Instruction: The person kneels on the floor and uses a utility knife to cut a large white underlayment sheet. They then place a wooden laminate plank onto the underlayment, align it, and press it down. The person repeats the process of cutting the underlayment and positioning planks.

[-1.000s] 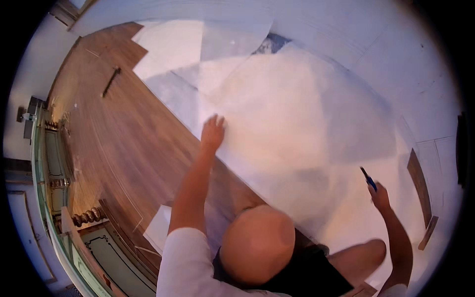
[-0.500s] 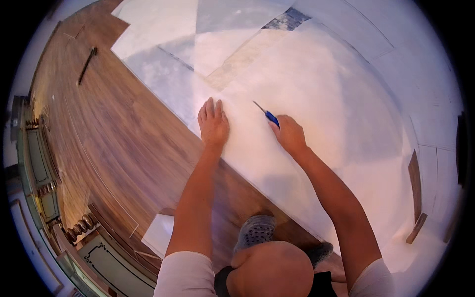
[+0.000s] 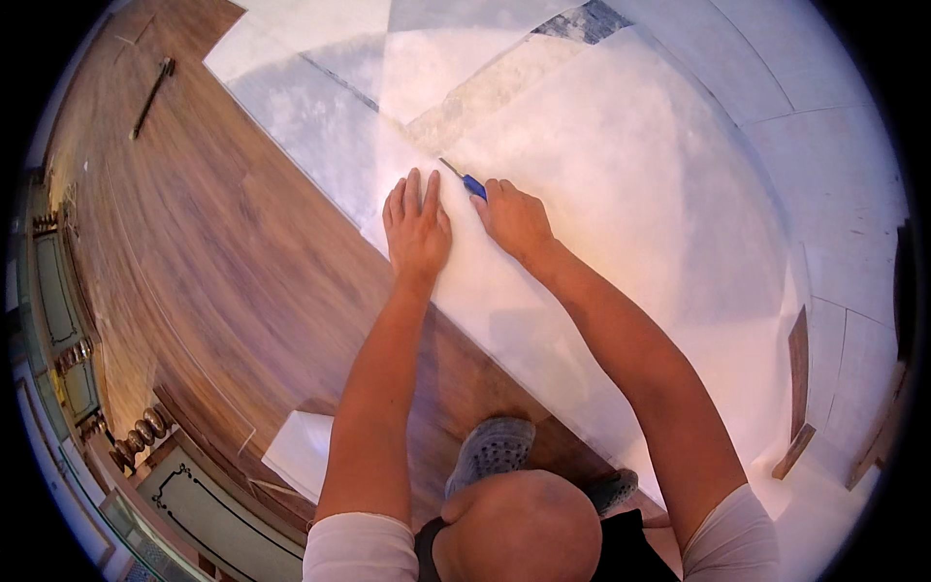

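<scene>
My left hand (image 3: 418, 228) lies flat on a white sheet (image 3: 659, 213) spread over the floor, fingers stretched forward, close to the sheet's edge along the brown wood plank floor (image 3: 242, 252). My right hand (image 3: 516, 218) is closed round the blue handle of a utility knife (image 3: 473, 185). Its thin blade points away and to the left, with the tip at the sheet just ahead of my left fingertips. Whether the tip touches the sheet I cannot tell. Beyond the tip runs a bare greyish strip (image 3: 485, 97) between parts of the white covering.
A dark long-handled tool (image 3: 152, 99) lies on the planks at far left. Carved furniture with green panels (image 3: 208, 504) stands at lower left, near a white piece (image 3: 303, 448). Wood strips (image 3: 797, 369) lie at right. My grey perforated clog (image 3: 493, 454) rests on the planks.
My right hand has moved left and forward with the knife, bringing the blade tip near my left fingertips. My left hand stays flat on the sheet. The view has shifted slightly.
</scene>
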The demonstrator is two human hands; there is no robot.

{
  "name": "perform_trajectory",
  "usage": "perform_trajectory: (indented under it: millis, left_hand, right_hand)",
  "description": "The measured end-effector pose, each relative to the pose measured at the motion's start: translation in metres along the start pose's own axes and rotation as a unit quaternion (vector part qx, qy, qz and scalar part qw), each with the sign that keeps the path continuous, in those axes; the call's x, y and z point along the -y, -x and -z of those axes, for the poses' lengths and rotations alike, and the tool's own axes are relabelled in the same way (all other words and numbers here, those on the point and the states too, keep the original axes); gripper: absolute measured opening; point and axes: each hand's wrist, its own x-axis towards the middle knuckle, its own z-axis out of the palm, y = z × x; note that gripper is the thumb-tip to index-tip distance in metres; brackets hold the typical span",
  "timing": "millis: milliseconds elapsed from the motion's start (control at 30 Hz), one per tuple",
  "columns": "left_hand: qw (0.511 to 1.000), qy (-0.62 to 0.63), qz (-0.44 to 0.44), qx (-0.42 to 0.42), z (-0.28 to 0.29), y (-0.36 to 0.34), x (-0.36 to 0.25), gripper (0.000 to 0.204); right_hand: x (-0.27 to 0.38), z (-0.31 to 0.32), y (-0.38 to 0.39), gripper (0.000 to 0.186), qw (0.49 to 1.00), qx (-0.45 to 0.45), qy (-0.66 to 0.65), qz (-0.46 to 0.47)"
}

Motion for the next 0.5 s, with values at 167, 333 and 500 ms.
perform_trajectory:
  millis: [167, 333, 500]
  left_hand:
    - [1.000, -0.013, 0.003, 0.013, -0.001, 0.001, -0.002, 0.053]
    - [0.999, -0.021, -0.002, 0.026, 0.000, 0.000, -0.002, 0.054]
    - [0.998, -0.029, 0.006, 0.048, -0.005, 0.001, 0.000, 0.058]
  right_hand:
    - [-0.001, -0.006, -0.001, 0.033, 1.000, -0.017, -0.002, 0.013]
    - [-0.001, -0.009, -0.007, 0.030, 1.000, -0.007, -0.004, 0.024]
    - [-0.017, -0.004, 0.023, 0.028, 1.000, 0.026, -0.014, 0.011]
